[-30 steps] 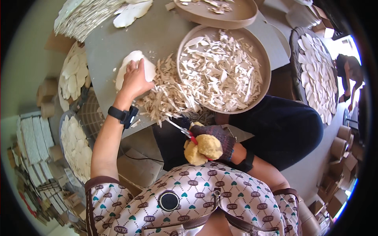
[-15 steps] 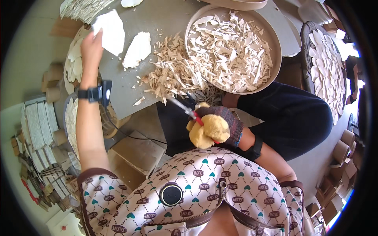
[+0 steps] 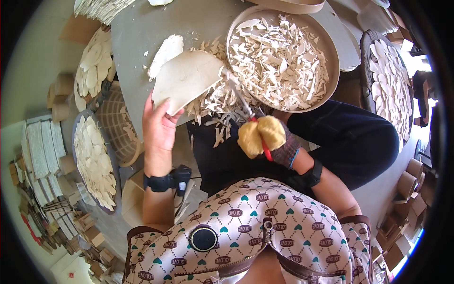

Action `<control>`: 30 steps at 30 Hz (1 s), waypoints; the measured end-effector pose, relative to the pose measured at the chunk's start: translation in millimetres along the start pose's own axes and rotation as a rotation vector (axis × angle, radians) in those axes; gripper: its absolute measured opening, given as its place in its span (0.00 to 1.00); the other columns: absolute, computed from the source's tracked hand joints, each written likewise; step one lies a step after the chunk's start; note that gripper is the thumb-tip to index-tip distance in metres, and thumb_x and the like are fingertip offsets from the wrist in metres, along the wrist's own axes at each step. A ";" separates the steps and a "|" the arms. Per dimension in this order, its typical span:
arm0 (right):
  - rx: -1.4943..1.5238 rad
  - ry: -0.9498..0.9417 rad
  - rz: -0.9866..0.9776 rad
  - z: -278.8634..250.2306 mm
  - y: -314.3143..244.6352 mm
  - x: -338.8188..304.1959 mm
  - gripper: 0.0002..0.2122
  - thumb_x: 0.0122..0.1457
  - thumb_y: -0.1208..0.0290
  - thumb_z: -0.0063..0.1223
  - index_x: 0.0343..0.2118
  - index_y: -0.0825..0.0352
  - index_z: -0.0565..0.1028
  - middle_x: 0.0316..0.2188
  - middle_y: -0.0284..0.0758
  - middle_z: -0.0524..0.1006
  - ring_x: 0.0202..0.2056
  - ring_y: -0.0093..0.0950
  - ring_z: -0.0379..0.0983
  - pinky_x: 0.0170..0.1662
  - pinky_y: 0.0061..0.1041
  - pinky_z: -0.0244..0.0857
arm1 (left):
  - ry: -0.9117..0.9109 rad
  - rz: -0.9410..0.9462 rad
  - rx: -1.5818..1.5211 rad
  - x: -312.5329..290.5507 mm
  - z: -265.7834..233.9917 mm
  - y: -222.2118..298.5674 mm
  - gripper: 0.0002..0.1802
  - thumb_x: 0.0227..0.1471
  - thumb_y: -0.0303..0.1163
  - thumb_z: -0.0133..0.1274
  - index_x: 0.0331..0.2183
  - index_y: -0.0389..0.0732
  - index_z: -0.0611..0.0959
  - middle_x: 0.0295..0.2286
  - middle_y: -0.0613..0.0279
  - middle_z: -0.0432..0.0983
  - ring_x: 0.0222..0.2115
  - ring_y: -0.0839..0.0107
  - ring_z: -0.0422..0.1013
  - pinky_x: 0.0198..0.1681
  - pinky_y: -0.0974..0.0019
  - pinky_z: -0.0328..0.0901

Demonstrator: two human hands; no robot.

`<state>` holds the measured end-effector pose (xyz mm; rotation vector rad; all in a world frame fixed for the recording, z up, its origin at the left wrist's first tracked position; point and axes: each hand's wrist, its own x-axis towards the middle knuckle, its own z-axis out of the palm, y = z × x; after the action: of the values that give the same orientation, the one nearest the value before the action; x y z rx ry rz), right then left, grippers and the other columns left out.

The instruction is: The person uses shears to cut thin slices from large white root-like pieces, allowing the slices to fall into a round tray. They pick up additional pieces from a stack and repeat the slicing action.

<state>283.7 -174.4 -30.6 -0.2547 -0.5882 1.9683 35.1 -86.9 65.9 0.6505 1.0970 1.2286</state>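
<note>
My bare left hand point(image 3: 160, 124) pinches the lower edge of a flat, cream-coloured piece point(image 3: 187, 78), thin and stiff with a curved upper edge. In my gloved right hand point(image 3: 283, 150) are shears point(image 3: 243, 103) with red handles wrapped in yellow padding point(image 3: 260, 136). Their blades reach the right-hand tip of the piece; whether they are parted is hard to make out. Behind it lies a second, rough-edged white piece point(image 3: 165, 56) on the grey table. A heap of pale offcuts point(image 3: 208, 105) lies under and beside the held piece.
A round tray point(image 3: 335, 71) full of offcuts stands right of the heap. Baskets of flat pale pieces point(image 3: 94, 163) sit at the left, near an openwork basket point(image 3: 116, 125). Another full basket point(image 3: 388, 85) is at the far right. My bent knee point(image 3: 373, 137) is below the tray.
My left hand has come from the table's far left toward the middle, bringing the flat piece over the offcuts. The shears have risen to meet its right-hand tip.
</note>
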 end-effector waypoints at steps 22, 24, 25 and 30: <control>-0.990 0.219 -0.144 6.8 18.1 27.0 0.10 0.48 0.73 0.47 0.35 0.67 0.71 0.33 0.42 0.73 0.37 0.41 0.69 0.42 0.34 0.64 | 0.139 0.214 0.353 -62.1 45.2 -48.3 0.39 0.47 0.16 0.46 0.57 0.45 0.48 0.48 0.53 0.59 0.42 0.64 0.67 0.31 0.65 0.72; -1.077 0.150 -0.075 13.1 15.6 28.1 0.11 0.56 0.72 0.41 0.39 0.71 0.70 0.37 0.40 0.74 0.39 0.32 0.70 0.44 0.29 0.64 | 0.155 0.196 0.342 -61.8 42.5 -46.6 0.39 0.47 0.16 0.46 0.56 0.45 0.48 0.47 0.53 0.60 0.41 0.63 0.68 0.30 0.65 0.72; -1.090 0.144 -0.046 15.1 14.3 28.1 0.11 0.58 0.72 0.40 0.40 0.71 0.70 0.38 0.40 0.74 0.39 0.29 0.71 0.45 0.27 0.64 | 0.172 0.185 0.323 -61.1 42.0 -46.0 0.38 0.47 0.16 0.46 0.56 0.45 0.49 0.46 0.52 0.61 0.40 0.62 0.69 0.29 0.65 0.72; -0.993 0.096 -0.150 4.8 14.0 32.9 0.13 0.45 0.71 0.51 0.35 0.66 0.70 0.32 0.42 0.73 0.35 0.42 0.69 0.39 0.35 0.64 | 0.053 0.085 0.398 -55.0 29.2 -30.3 0.38 0.46 0.18 0.47 0.55 0.44 0.50 0.44 0.52 0.64 0.35 0.60 0.72 0.27 0.66 0.72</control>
<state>255.6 -151.7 -31.1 -0.8725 -1.4400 1.3695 76.1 -142.7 67.1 0.9783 1.3866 1.1111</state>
